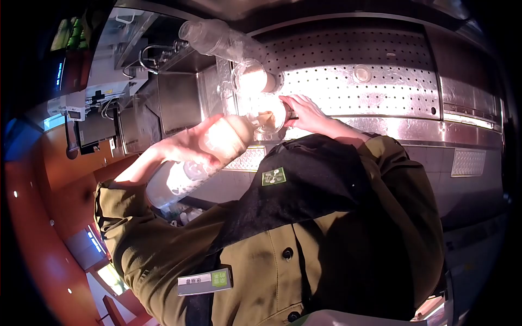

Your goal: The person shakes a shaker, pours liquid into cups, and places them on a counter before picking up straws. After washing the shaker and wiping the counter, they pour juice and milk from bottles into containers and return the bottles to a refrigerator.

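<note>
My left hand is wrapped round a large clear bottle with pale, milky-looking contents. The bottle is tilted, its upper end close beside a clear cup on the steel counter. Inside that cup, some light brown stuff shows, partly lost in glare. Fingers of my right hand grip the cup's far right side. Just behind it stands another clear cup with pale contents, touching or nearly touching the first. Whether liquid runs from the bottle cannot be made out in the bright light.
A tall clear plastic container stands at the back left. The perforated steel drain board carries a small round clear lid-like piece. A sink basin and a tap lie left. The counter's front edge runs by my body.
</note>
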`<state>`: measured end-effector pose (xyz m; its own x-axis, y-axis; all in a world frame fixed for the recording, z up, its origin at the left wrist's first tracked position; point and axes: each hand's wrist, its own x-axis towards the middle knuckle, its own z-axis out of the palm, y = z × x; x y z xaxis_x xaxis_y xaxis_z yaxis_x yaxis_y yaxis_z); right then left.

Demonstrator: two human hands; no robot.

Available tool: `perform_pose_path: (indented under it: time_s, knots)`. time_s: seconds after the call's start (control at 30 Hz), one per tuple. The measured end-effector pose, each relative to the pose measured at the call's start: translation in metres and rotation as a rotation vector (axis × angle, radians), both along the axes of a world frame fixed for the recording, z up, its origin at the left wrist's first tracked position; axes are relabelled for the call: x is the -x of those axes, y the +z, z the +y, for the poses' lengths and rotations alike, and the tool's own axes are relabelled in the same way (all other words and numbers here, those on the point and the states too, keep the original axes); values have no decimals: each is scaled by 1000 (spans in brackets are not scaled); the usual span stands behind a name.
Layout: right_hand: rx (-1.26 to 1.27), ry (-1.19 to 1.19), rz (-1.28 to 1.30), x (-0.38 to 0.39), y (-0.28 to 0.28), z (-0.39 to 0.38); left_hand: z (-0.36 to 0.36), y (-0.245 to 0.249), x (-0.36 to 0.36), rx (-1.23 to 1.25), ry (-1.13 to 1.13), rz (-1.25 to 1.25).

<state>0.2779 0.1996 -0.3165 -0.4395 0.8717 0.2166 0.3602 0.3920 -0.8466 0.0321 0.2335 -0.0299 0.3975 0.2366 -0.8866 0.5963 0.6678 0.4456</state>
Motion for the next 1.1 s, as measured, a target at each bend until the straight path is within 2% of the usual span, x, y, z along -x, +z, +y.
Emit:
perform_pose_path:
  time_s: [0.77, 0.97, 1.07, 1.1]
  knots:
    - [-11, 25, -20, 0, 2, 1, -8, 11, 3, -145, -74, 3]
    - [-9, 32, -28, 3, 9, 2, -16, 6, 13, -390, -277, 116]
    - [10, 43, -27, 3, 12, 2, -16, 9, 11, -497, -490, 289]
    - [18, 47, -27, 4, 13, 2, -16, 9, 11, -499, -494, 293]
